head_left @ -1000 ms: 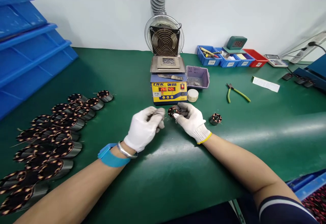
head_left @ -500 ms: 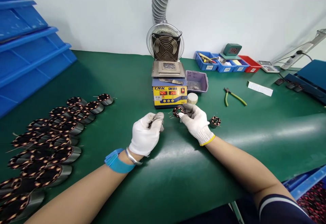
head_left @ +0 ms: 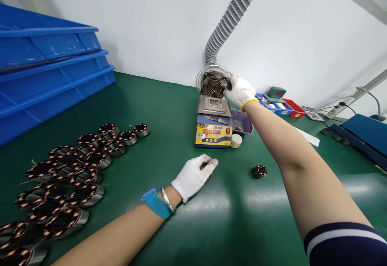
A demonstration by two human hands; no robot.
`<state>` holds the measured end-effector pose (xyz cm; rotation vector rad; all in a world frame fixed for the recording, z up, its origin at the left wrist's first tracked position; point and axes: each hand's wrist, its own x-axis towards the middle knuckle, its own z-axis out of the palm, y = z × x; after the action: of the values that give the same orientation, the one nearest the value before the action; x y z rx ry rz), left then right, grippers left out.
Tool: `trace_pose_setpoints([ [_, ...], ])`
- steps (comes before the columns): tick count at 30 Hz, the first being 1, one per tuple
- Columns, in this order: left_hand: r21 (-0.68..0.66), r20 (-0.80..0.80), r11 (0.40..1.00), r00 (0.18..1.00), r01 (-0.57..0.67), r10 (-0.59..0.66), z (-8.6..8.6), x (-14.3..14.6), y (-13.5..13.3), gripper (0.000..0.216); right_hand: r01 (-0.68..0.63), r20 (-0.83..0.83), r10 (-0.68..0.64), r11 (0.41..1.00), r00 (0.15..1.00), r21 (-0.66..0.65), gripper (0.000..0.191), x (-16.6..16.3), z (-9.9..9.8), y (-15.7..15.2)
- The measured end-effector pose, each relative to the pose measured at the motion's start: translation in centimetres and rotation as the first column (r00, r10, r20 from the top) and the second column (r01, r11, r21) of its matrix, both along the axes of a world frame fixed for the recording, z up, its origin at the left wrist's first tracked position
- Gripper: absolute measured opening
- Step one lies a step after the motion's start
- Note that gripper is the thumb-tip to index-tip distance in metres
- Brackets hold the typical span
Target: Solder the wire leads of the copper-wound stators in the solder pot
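My right hand point(head_left: 240, 92), in a white glove with darkened fingertips, is raised in front of the round fan grille point(head_left: 213, 86). Its fingers are closed on a motor stator point(head_left: 225, 88), mostly hidden by the glove and grille. Below stands the blue and yellow solder pot point(head_left: 213, 137) with a lit red display and a metal top plate point(head_left: 215, 104). My left hand point(head_left: 193, 177), also gloved, hovers low in front of the pot with fingertips pinched; whatever is between them cannot be made out. A small copper-wound stator point(head_left: 260, 171) sits alone on the green table to the right.
Rows of stators point(head_left: 98, 160) cover the table's left side, below stacked blue crates point(head_left: 57, 84). Beside the pot are a round whitish tub point(head_left: 236, 140) and a purple bin point(head_left: 246, 125). Small blue bins, a red bin point(head_left: 293, 108) and a strip of paper point(head_left: 308, 138) lie right.
My right hand has lifted the stator from the table in front of the pot up to the grille. The view has shifted and tilted. My right arm now covers the green-handled pliers.
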<state>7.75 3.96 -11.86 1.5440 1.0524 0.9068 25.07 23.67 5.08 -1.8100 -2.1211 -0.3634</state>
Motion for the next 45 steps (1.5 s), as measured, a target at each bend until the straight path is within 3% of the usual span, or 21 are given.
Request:
trace_pose_setpoints([
  [6,0.032,-0.065,0.999,0.997,0.031,-0.029,0.7,0.0,0.0,0.03,0.029,0.239,-0.01,0.997,0.971,-0.075,0.043,-1.8,-0.9,1.1],
  [14,0.092,-0.133,0.995,0.991,0.036,-0.023,0.6,0.0,0.2,0.028,0.031,0.246,-0.006,0.995,0.969,-0.1,0.043,-1.7,-1.6,1.5],
  [19,0.019,-0.022,1.0,1.0,0.016,-0.016,0.6,0.1,0.2,0.023,0.01,0.105,-0.004,0.998,0.994,-0.057,0.04,-1.3,-1.2,1.3],
  [23,-0.045,0.09,0.995,0.992,-0.089,0.093,0.2,0.3,0.4,0.036,-0.056,-0.083,0.055,0.998,0.995,-0.006,0.035,-0.7,-0.4,-0.5],
  [28,-0.022,0.249,0.98,0.948,-0.2,0.199,0.0,0.5,0.8,0.055,-0.153,-0.42,0.109,0.985,0.901,-0.074,0.039,-0.7,-1.8,-5.2],
  [33,0.135,0.146,0.942,0.946,-0.309,0.289,0.2,0.2,0.4,0.068,-0.296,-0.704,0.061,0.93,0.708,-0.217,0.058,-2.8,-6.9,-11.7],
  [36,0.228,0.054,0.919,0.947,-0.321,0.317,0.0,-0.1,0.3,0.074,-0.393,-0.818,0.007,0.88,0.575,-0.269,0.058,-4.4,-9.1,-15.1],
  [40,0.291,0.048,0.875,0.919,-0.387,0.39,-0.7,-0.5,0.5,0.07,-0.622,-0.902,-0.16,0.675,0.402,-0.396,0.047,-5.0,-9.7,-16.8],
  [42,0.333,0.069,0.872,0.931,-0.36,0.358,-0.9,-0.5,0.6,0.067,-0.631,-0.888,-0.237,0.633,0.394,-0.449,0.041,-4.6,-9.4,-16.5],
  [45,0.361,0.07,0.894,0.963,-0.266,0.259,-0.8,-0.4,0.5,0.067,-0.561,-0.838,-0.277,0.638,0.471,-0.527,0.031,-3.8,-8.9,-15.5],
])
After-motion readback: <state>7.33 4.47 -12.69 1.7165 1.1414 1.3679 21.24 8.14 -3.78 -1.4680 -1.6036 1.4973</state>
